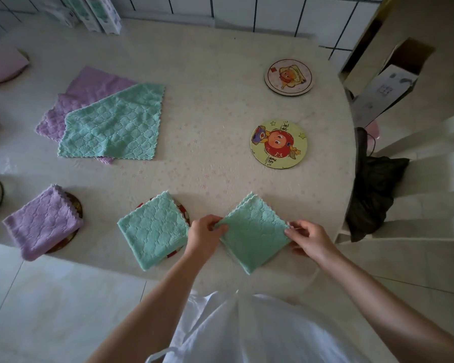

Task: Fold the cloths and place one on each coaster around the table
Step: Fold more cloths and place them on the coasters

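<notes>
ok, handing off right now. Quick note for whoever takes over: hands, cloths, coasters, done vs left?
Left hand and right hand: each pinches a side corner of the folded green cloth at the table's near edge, not on a coaster.
Done: a folded green cloth on the red coaster, a folded purple cloth on the dark coaster further left. More covered coasters sit at the far left edge, only partly in view.
Left: yellow coaster and pink coaster are bare. Unfolded green cloth lies over an unfolded purple cloth mid-table.
</notes>
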Tool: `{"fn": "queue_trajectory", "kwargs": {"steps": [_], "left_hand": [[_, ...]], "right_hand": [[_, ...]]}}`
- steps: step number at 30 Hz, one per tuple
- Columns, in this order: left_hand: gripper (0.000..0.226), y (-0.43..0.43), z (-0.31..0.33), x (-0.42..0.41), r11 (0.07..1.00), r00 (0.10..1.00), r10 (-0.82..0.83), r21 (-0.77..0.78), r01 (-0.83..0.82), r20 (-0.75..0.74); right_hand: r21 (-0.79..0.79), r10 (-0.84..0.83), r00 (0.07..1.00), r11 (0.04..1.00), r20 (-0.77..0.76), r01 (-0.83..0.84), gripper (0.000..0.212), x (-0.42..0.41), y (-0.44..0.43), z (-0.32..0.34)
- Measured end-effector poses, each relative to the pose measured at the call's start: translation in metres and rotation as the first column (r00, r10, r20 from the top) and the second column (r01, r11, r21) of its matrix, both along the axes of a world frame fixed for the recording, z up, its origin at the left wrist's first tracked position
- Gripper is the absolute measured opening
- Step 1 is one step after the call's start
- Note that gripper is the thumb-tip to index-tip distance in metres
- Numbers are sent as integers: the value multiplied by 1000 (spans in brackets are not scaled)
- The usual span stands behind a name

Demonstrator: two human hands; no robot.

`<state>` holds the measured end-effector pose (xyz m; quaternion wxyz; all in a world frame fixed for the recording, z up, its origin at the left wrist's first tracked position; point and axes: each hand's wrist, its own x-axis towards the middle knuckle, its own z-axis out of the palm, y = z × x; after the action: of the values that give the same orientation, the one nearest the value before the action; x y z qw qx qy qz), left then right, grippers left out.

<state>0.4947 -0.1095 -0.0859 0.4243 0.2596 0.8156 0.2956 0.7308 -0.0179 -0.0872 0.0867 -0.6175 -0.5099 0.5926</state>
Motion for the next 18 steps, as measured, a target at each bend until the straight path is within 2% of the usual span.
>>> {"fn": "queue_trajectory", "kwargs": {"steps": [2,5,10,14,18], "left_hand": [[13,2,2,-1,999,998,-34,6,34,-46],[19,1,2,0,996,987,-90,-4,90,-135],[20,-3,0,5,978,932,-200,4,211,-304],[21,-5,4,-1,956,888,-276,-5,294,-367],[27,4,12,-25,946,877,-282,37,321,-389]], "right_hand": [[43,15,999,999,48,-17,3,0,0,-3],[188,123,968,968,219,-166,9,-1,0,-6],[270,230,895,899,382,-346,14,-5,0,-4],[325,294,801,800,521,-505,25,-14,12,4],[389,341,755,696,561,-603,25,-45,35,22]]}}
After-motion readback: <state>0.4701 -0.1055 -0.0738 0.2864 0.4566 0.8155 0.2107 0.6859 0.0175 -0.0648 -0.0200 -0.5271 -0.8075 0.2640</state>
